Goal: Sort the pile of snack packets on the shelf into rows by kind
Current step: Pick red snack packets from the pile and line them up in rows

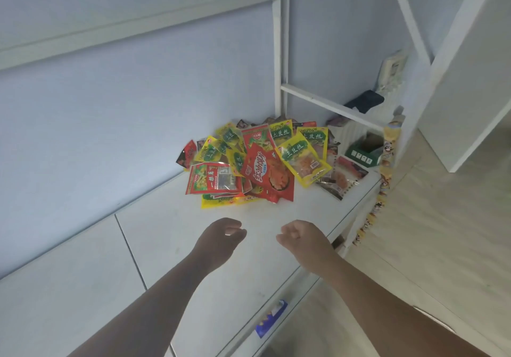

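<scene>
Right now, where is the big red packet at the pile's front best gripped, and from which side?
Probably pinch the near edge of the big red packet, coming from the front: that edge juts uncovered onto the shelf.

A white shelf (177, 249) against a pale blue wall (110, 113) carries a jumbled pile of snack packets (257, 163), yellow, red and clear, at its far end. Nearer the camera, the left hand (221, 236) and right hand (302, 237) hover above the shelf, fingers loosely curled, holding nothing.
</scene>
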`<state>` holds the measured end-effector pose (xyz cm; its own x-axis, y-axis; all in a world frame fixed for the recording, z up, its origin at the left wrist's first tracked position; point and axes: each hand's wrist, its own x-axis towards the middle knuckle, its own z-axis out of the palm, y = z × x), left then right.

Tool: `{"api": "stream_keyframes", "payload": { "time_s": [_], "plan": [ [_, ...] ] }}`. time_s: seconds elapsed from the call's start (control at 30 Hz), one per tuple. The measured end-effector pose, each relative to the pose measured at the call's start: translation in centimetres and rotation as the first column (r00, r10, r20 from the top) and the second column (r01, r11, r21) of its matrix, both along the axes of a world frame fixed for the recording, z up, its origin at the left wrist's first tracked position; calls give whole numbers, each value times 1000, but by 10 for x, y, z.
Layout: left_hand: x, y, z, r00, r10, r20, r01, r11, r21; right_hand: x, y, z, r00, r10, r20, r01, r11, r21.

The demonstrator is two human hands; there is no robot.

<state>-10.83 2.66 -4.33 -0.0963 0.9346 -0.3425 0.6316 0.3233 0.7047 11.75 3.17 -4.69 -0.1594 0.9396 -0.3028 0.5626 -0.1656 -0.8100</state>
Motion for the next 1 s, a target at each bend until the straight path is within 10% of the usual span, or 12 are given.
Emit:
{"api": "stream_keyframes", "payload": {
  "time_s": [0.3,0.6,1.0],
  "plan": [
    [-50,83,-22,935,336,112,-327,940,-97,-48,93,-6,998,57,20,-56,997,-54],
    [-49,135,-41,540,732,415,-627,679,-382,-86,149,-22,998,61,-11,-62,991,-115],
    [-70,143,-21,611,750,254,-748,652,-124,-82,191,-21,987,145,-74,-161,937,-309]
  ]
}}
